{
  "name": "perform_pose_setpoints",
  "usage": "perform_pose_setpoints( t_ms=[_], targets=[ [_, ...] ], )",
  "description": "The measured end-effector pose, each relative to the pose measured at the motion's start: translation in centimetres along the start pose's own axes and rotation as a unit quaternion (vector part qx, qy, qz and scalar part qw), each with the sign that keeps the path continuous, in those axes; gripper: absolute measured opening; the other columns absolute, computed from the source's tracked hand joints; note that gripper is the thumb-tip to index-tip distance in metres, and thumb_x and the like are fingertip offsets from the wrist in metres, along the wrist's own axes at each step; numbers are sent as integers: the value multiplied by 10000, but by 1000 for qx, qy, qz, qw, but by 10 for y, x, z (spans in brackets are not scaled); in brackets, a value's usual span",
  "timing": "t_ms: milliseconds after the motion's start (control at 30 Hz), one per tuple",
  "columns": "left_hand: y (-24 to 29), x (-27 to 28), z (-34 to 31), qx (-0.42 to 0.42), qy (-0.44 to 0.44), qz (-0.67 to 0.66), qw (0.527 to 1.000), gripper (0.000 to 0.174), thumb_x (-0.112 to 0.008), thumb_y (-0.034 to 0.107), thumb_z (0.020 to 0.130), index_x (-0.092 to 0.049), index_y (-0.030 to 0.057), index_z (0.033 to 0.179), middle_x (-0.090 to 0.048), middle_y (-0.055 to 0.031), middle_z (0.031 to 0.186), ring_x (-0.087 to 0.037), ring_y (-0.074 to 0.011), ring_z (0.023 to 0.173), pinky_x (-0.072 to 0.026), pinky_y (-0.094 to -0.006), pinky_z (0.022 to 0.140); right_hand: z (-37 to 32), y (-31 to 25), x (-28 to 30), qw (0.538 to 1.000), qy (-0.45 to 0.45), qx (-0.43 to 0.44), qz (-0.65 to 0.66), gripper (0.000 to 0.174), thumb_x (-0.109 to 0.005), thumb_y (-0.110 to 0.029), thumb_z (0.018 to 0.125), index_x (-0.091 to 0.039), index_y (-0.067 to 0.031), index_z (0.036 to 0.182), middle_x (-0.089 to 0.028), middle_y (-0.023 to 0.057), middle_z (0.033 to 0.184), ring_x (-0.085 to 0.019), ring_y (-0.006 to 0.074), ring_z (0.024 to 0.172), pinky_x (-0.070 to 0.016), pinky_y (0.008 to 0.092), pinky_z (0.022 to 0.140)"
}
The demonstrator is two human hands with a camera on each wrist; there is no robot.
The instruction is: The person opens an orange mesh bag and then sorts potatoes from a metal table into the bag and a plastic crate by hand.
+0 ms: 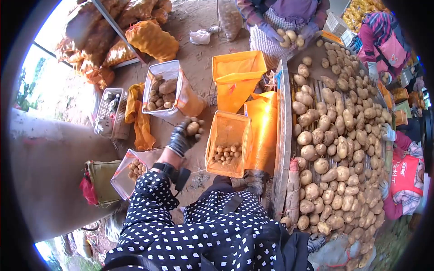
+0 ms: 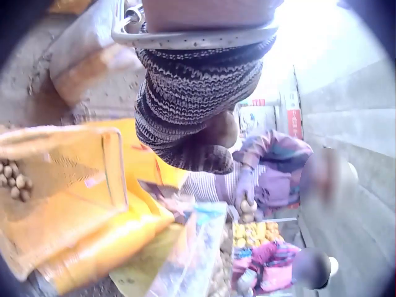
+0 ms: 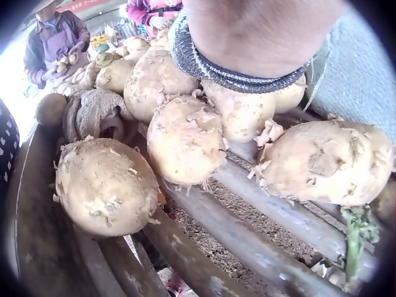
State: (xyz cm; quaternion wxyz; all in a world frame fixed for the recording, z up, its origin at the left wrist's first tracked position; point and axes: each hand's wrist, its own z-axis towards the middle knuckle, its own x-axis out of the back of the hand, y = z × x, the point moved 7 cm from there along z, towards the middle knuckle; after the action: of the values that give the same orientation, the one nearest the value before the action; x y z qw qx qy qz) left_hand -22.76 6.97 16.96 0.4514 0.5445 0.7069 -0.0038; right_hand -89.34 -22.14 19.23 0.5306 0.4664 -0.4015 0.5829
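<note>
In the head view my left hand [image 1: 181, 139], in a dark striped glove, holds a few potatoes [image 1: 193, 128] above the ground between a white-lined crate [image 1: 186, 99] and an orange mesh crate [image 1: 247, 147]. The left wrist view shows that glove [image 2: 192, 111] with its fingers curled round a potato [image 2: 226, 130]. My right hand [image 1: 316, 242] is low at the near edge of the potato-covered rack [image 1: 281, 135]. In the right wrist view its cuff [image 3: 238, 79] is behind large potatoes [image 3: 106, 187]; its fingers are mostly hidden, so their grip cannot be told.
An upper orange crate [image 1: 239, 61] and orange bag [image 1: 262, 126] stand beside the rack. Far left are a basket [image 1: 118, 122], a small-potato crate [image 1: 122, 178] and a green bag [image 1: 104, 180]. Filled sacks [image 1: 151, 40] lie behind. Several people work around the rack, one holding potatoes [image 1: 291, 36].
</note>
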Motion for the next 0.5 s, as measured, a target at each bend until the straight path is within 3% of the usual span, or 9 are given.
perform_pose_setpoints(
  t_ms=[67, 133, 200, 267, 300, 400, 433, 467, 500],
  targets=[
    [32, 65, -20, -11, 47, 51, 998, 204, -585, 306, 881, -572, 116, 951, -633, -82, 926, -577, -192, 668, -435, -248, 458, 1, -6, 10, 998, -6, -16, 58, 378, -557, -198, 809, -544, 48, 1094, -549, 220, 1144, -504, 367, 1045, -426, 423, 898],
    [62, 133, -51, -26, 169, 143, 975, 165, -577, 294, 882, -574, 138, 937, -624, -60, 808, -557, -187, 599, -393, -253, 407, -1, -1, 4, 999, 7, 14, 47, 368, -571, -204, 823, -538, 53, 1084, -549, 226, 1132, -504, 375, 1035, -427, 433, 892],
    [84, 250, -68, 19, 324, 275, 905, 257, -560, 361, 856, -602, 108, 882, -592, -47, 686, -534, -191, 524, -385, -281, 409, -3, 10, -5, 998, 33, 41, 32, 368, -580, -201, 821, -537, 61, 1077, -547, 232, 1134, -501, 384, 1042, -419, 441, 903],
    [91, 295, -105, 48, 416, 372, 828, 247, -549, 359, 861, -606, 124, 808, -585, -43, 645, -518, -193, 469, -369, -294, 387, -2, 15, -6, 998, 30, 47, 36, 361, -581, -195, 820, -540, 60, 1072, -549, 235, 1125, -501, 387, 1039, -416, 446, 902],
    [89, 355, -103, 99, 436, 397, 802, 228, -527, 331, 883, -598, 128, 809, -576, -46, 608, -514, -196, 439, -372, -309, 379, 0, 12, -4, 997, 36, 51, 43, 353, -583, -190, 819, -542, 59, 1066, -550, 237, 1115, -501, 390, 1037, -413, 450, 902],
    [100, 335, -128, 65, 338, 582, 737, 209, -527, 284, 894, -600, 113, 799, -578, -60, 583, -506, -184, 431, -376, -307, 382, 6, -28, 28, 996, 33, 64, 58, 328, -569, -197, 827, -550, 51, 1041, -556, 238, 1078, -504, 395, 1004, -411, 460, 888],
    [97, 346, -139, 25, 342, 389, 855, 173, -509, 230, 897, -597, 82, 891, -610, -74, 685, -549, -207, 514, -432, -318, 452, 6, -37, 35, 997, -7, 50, 54, 303, -551, -208, 832, -561, 47, 995, -560, 236, 1033, -509, 398, 960, -409, 468, 864],
    [90, 354, -140, -3, 319, 176, 931, 183, -491, 177, 899, -594, 51, 983, -642, -88, 787, -591, -230, 598, -488, -329, 521, 8, -38, 34, 992, -9, 83, 95, 310, -512, -247, 847, -576, 37, 950, -569, 228, 996, -509, 402, 932, -406, 468, 850],
    [96, 364, -137, 1, 307, 243, 920, 184, -495, 170, 898, -592, 44, 990, -641, -90, 804, -594, -228, 624, -490, -325, 546, 8, -51, 45, 991, 11, 105, 87, 319, -481, -273, 854, -594, 17, 923, -577, 224, 962, -513, 397, 918, -403, 471, 841]
  ],
)
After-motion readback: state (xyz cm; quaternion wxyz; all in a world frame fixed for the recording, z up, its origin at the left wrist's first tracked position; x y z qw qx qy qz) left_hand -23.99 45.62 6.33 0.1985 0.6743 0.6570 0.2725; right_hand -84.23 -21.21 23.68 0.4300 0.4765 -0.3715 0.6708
